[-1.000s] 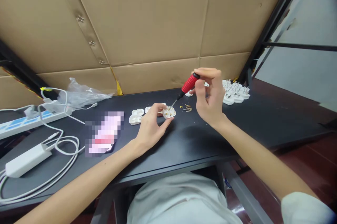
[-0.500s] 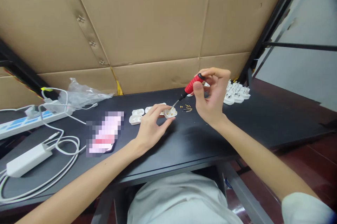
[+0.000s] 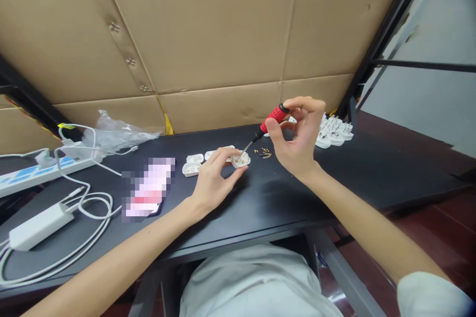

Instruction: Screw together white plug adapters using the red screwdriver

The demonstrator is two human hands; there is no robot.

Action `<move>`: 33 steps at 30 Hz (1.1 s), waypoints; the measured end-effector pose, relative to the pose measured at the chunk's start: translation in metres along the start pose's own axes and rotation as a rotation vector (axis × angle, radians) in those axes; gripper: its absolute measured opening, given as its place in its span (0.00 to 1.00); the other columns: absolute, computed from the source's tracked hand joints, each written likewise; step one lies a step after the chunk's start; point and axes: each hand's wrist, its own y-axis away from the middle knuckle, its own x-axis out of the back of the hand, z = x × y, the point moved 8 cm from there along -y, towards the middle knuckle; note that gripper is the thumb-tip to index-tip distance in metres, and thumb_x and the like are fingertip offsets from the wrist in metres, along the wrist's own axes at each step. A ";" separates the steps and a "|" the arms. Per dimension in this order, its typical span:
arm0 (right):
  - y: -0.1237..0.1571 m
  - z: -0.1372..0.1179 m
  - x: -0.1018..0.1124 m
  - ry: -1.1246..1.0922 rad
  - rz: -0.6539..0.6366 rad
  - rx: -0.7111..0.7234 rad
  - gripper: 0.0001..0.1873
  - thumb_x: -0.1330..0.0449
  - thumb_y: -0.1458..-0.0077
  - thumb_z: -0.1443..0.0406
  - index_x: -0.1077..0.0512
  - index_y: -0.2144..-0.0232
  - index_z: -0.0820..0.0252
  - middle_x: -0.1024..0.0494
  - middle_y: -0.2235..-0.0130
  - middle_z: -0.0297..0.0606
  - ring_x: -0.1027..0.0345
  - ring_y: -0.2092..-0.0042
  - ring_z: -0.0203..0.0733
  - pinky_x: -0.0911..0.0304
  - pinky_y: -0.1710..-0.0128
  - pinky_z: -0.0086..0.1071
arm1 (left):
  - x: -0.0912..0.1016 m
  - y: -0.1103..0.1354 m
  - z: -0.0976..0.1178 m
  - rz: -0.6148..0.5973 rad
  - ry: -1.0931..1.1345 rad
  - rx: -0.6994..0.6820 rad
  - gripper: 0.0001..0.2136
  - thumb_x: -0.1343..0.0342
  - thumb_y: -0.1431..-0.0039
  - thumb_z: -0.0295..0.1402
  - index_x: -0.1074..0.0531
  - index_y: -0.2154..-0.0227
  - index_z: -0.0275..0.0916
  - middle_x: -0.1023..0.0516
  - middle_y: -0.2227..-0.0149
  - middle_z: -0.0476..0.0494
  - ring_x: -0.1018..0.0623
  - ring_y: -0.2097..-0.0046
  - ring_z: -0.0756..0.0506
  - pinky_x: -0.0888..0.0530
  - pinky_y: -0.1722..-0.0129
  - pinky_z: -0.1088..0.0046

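The left hand [image 3: 213, 183] pinches a small white plug [image 3: 241, 160] in its fingers, just above the middle of the black table [image 3: 372, 178]. The right hand [image 3: 297, 138] is curled around a red screwdriver [image 3: 274, 115], and the thin metal tip is at the top of the plug. Tiny brass screws [image 3: 263, 152] lie just beside the plug, and more white plug parts [image 3: 191, 169] sit to its left. A bunch of white plugs [image 3: 333, 131] is at the upper right of the table. A blurred pink and white patch [image 3: 148, 188] near the left hand is too fuzzy to read. At the left are a power strip [image 3: 37, 170] with blue marks, a white charger [image 3: 40, 226], white cables [image 3: 92, 208] and a clear plastic bag [image 3: 115, 133]. Big cardboard sheets [image 3: 193, 24] cover the wall, and the floor [image 3: 439, 222] at the lower right is dark red.
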 end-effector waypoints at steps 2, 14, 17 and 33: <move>0.000 0.000 0.000 -0.001 -0.020 0.001 0.14 0.37 0.27 0.55 0.32 0.43 0.44 0.25 0.46 0.41 0.21 0.55 0.43 0.24 0.73 0.31 | 0.000 0.000 -0.001 0.003 -0.002 0.003 0.10 0.33 0.28 0.33 0.22 0.47 0.43 0.15 0.48 0.41 0.14 0.48 0.42 0.10 0.50 0.61; 0.000 -0.003 0.001 0.019 0.020 0.007 0.18 0.31 0.32 0.55 0.33 0.45 0.43 0.28 0.50 0.38 0.24 0.62 0.38 0.28 0.76 0.29 | 0.002 -0.001 0.004 0.011 0.004 -0.016 0.08 0.32 0.29 0.33 0.20 0.50 0.43 0.14 0.48 0.40 0.13 0.48 0.42 0.10 0.50 0.62; 0.001 -0.001 0.003 -0.003 0.014 0.013 0.16 0.35 0.29 0.54 0.32 0.44 0.42 0.27 0.48 0.40 0.22 0.57 0.43 0.26 0.75 0.32 | 0.002 -0.001 0.004 0.016 -0.002 -0.009 0.08 0.32 0.29 0.34 0.19 0.51 0.43 0.14 0.48 0.40 0.13 0.47 0.41 0.10 0.51 0.62; -0.001 -0.010 0.005 0.052 0.018 0.078 0.16 0.38 0.27 0.54 0.29 0.40 0.42 0.28 0.48 0.41 0.25 0.56 0.44 0.25 0.73 0.33 | 0.005 0.000 0.015 0.040 -0.042 -0.067 0.07 0.29 0.32 0.34 0.19 0.55 0.43 0.12 0.51 0.42 0.12 0.51 0.42 0.12 0.54 0.65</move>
